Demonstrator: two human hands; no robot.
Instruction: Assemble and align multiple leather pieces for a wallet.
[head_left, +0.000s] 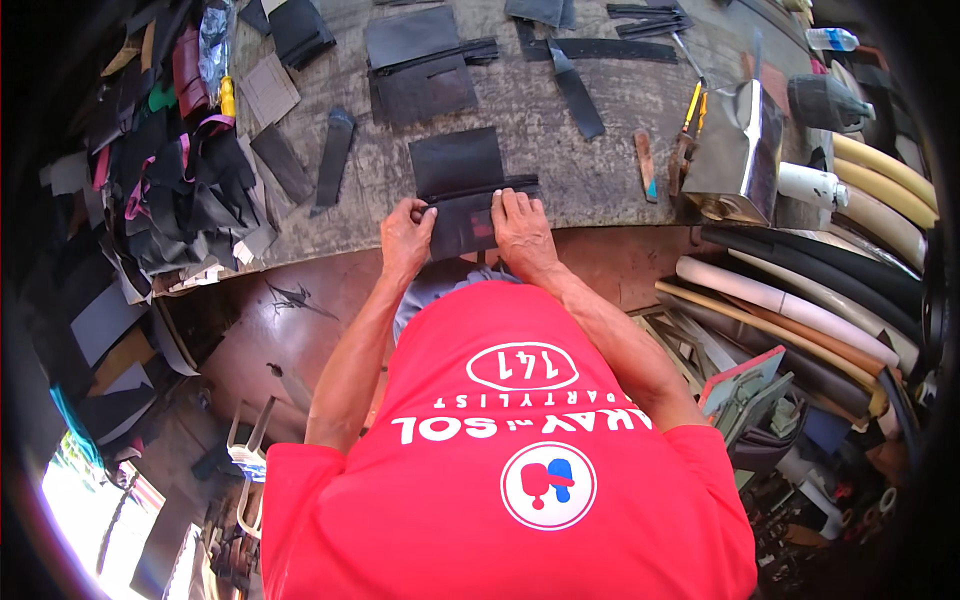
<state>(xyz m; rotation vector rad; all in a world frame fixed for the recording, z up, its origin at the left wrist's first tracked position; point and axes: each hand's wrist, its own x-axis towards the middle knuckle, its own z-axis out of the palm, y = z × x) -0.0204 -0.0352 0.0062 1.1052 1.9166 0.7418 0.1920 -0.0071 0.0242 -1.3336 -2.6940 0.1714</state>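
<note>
At the near edge of the worktable lies a black leather-like piece (462, 224) with a dark zipper-like strip (470, 193) across its top. A wider black panel (458, 160) extends beyond the strip. My left hand (407, 237) is closed, thumb and fingers pinching the left edge of the piece by the strip. On the right, my right hand (523, 228) has its fingers together and bent over the strip and the right edge, gripping there; its thumb is largely hidden. The lower end of the piece hangs over the table edge toward my lap.
Further back on the wooden table (370, 160) lie another dark panel set (425, 85) and black strips (576, 95). Scraps (190, 190) are heaped at left. At right stand a shiny metal box (735, 150) and a wooden-handled tool (646, 165), with material rolls (790, 310) below.
</note>
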